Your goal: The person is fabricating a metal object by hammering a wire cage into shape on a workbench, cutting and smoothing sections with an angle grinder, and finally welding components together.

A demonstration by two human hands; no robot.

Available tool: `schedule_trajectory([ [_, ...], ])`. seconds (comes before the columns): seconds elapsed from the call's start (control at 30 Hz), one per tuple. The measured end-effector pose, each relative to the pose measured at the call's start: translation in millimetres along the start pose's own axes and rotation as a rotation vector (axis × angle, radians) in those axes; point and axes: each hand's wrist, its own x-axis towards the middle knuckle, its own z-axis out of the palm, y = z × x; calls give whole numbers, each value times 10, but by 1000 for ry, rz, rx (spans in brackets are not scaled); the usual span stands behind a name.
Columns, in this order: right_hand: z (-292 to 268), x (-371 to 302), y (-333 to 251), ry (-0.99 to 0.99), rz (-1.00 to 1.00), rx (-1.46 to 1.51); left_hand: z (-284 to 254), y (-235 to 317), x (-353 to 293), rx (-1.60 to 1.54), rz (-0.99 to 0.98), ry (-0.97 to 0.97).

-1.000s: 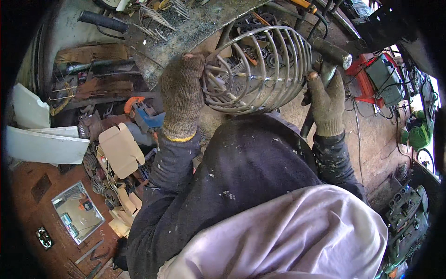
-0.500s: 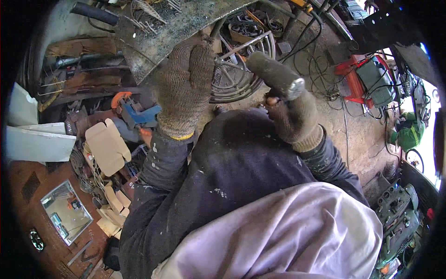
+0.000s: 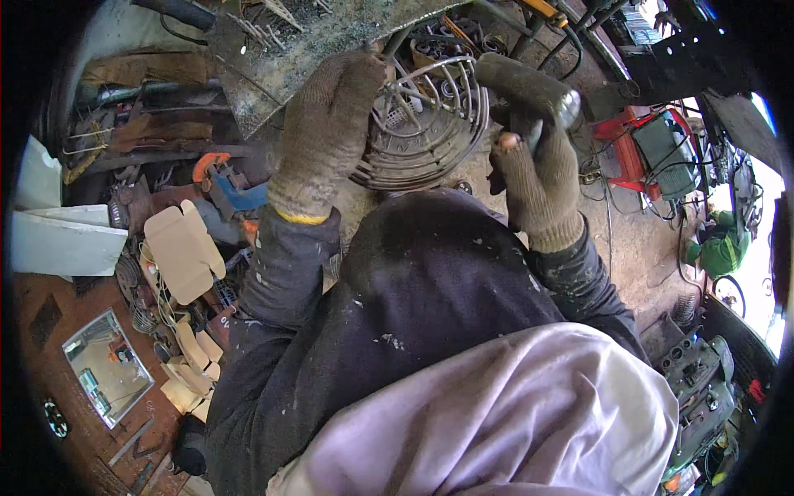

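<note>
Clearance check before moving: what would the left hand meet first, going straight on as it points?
The left hand would probably meet the near edge of the gray table first, though this one view leaves their depth unclear.

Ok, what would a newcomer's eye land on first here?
Probably the curved metal-bar frame at upper centre, with the gloved left grip at its left edge. Beside it, the gloved right grip holds a shiny-faced hammer. Farther right, a red stand catches the eye.
</note>
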Motion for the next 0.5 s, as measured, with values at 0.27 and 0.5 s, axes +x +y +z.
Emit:
schedule_trajectory([
  [0.27, 58, -29, 232, -47, 116, 81, -10, -119, 44, -497, -320, -79],
  [0.5, 81, -68, 88, -77, 213, -21, -72, -116, 25, -433, -282, -104],
])
